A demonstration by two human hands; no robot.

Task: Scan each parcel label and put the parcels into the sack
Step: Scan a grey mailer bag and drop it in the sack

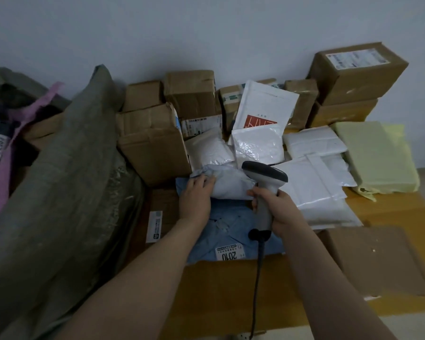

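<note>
My right hand (277, 207) grips the handle of a grey corded barcode scanner (265, 175), its head pointing left over a pale grey soft parcel (233, 182). My left hand (196, 192) holds that parcel at its left end, fingers curled on its crumpled edge. Under it lies a blue soft parcel (231, 231) with a white label reading 2010 (228, 252). The grey-green woven sack (66, 187) stands at the left, bulging, with parcels and a pink strip at its mouth.
Brown cardboard boxes (155, 141) are stacked along the wall, with a taller stack at the back right (356, 72). White bubble mailers (312, 177) and a pale yellow wrapped parcel (373, 158) lie at the right. A flat cardboard piece (378, 258) lies on the yellow-brown surface.
</note>
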